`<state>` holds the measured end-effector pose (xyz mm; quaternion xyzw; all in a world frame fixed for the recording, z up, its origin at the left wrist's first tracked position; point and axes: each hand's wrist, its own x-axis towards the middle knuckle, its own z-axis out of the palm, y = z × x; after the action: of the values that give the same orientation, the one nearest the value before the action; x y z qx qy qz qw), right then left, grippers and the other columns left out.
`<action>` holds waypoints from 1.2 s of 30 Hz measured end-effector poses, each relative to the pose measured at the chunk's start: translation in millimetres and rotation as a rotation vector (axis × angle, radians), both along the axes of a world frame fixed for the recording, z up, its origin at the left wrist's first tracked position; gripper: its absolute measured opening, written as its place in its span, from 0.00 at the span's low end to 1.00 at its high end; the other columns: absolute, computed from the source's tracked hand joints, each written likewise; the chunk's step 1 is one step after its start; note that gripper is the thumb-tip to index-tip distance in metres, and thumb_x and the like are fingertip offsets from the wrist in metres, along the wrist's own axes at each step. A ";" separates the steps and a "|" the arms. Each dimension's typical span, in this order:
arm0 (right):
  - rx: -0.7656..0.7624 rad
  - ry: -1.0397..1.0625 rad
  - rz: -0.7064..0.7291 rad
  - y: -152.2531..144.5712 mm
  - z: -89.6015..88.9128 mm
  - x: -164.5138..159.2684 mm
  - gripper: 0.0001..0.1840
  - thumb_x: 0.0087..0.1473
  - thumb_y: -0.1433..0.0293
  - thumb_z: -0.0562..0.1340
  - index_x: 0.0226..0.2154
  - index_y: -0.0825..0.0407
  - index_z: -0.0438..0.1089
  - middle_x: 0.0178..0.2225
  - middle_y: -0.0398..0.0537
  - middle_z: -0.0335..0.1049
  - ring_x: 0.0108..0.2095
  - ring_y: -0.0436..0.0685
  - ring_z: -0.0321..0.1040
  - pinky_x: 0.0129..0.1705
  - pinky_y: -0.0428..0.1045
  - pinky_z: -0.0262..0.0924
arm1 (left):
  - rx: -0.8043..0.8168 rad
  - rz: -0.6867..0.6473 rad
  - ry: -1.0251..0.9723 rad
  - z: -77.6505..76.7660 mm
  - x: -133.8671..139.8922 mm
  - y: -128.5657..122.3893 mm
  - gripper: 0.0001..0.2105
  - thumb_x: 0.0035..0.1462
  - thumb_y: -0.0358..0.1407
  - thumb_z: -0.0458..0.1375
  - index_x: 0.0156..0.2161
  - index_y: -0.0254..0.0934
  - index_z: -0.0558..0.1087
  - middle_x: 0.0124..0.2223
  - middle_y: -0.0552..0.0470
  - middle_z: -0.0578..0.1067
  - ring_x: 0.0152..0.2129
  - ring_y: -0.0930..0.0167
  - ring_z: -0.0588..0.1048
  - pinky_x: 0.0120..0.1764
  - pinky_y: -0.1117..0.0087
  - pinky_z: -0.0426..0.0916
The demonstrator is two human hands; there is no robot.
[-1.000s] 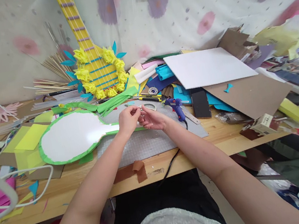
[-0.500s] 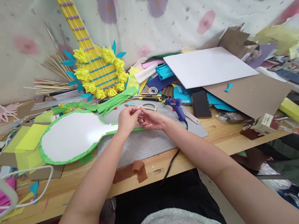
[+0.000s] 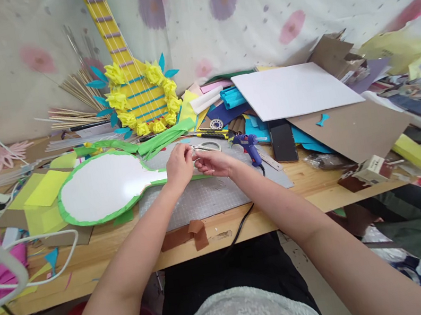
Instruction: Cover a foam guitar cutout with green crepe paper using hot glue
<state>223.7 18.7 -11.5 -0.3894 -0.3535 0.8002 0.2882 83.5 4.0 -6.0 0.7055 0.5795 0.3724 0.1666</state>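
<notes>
My left hand [image 3: 179, 164] is closed in a pinch above the neck of a white instrument-shaped board [image 3: 102, 188] edged with green paper. My right hand [image 3: 213, 163] meets it fingertip to fingertip, its fingers curled and pinched together. Whatever sits between the fingertips is too small or hidden to name. Just behind the hands lie scissors [image 3: 214, 146] with pale handles, partly covered by the fingers. A grey cutting mat [image 3: 186, 204] is under the board's neck. To the right of my right hand is a blue glue gun [image 3: 248, 147].
A yellow paper guitar [image 3: 139, 96] with yellow flowers leans at the back. White foam board [image 3: 294, 90], brown cardboard [image 3: 360, 132] and a phone [image 3: 282, 141] occupy the right. Green crepe paper [image 3: 167, 138] lies behind the mat. A white cable [image 3: 30, 238] loops at the left.
My hands stay together over the board's neck, with the left fingertips slightly higher and a small gap opening between the hands. The whole view has shifted slightly; nothing on the table has visibly moved.
</notes>
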 end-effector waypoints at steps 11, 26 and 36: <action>0.073 0.001 -0.084 0.1 -4.1 -9.8 0.15 0.63 0.65 0.51 0.26 0.52 0.58 0.19 0.38 0.57 0.16 0.43 0.47 0.16 0.39 0.36 | -0.246 -0.101 -0.157 -2.5 -15.5 5.1 0.12 0.58 0.37 0.50 0.24 0.40 0.62 0.22 0.55 0.67 0.21 0.72 0.66 0.29 0.70 0.61; 0.308 -0.124 -0.068 3.0 1.1 -17.3 0.12 0.59 0.63 0.56 0.29 0.49 0.52 0.18 0.32 0.53 0.15 0.42 0.44 0.17 0.39 0.39 | -0.355 -0.031 -0.541 -10.3 -2.6 9.6 0.09 0.56 0.34 0.52 0.25 0.38 0.63 0.21 0.59 0.65 0.20 0.76 0.62 0.27 0.74 0.60; 0.838 -0.844 -0.004 3.2 -4.3 -7.3 0.15 0.61 0.66 0.52 0.25 0.52 0.64 0.21 0.40 0.64 0.23 0.47 0.59 0.28 0.44 0.51 | -0.254 -0.080 -0.864 19.6 -40.5 21.4 0.19 0.60 0.41 0.47 0.21 0.40 0.49 0.16 0.61 0.52 0.13 0.78 0.52 0.19 0.75 0.51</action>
<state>216.5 21.9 -15.8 -0.5275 -0.7225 0.3680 0.2535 42.9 25.5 13.6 0.4813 0.4702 0.5519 0.4926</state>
